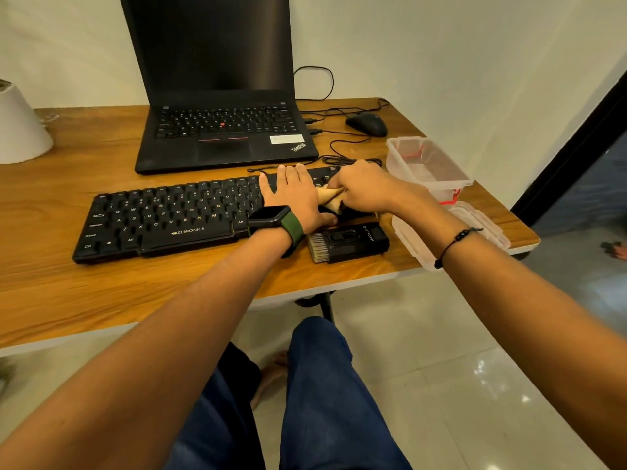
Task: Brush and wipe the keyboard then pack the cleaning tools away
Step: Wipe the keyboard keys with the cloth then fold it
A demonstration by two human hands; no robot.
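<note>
A black Zebronics keyboard lies across the wooden desk. My left hand rests flat on the keyboard's right half, fingers spread, holding nothing. My right hand is closed around a bunched yellow cloth, pressed on the keyboard's right end, which is mostly hidden under both hands. A black cleaning brush with tan bristles lies on the desk just in front of the keyboard's right end. A clear plastic box stands at the right, and its lid lies at the desk's front right corner.
An open black laptop stands behind the keyboard. A black mouse and loose cables lie right of it. A white cone-shaped object sits at the far left. My knees are below the desk's front edge.
</note>
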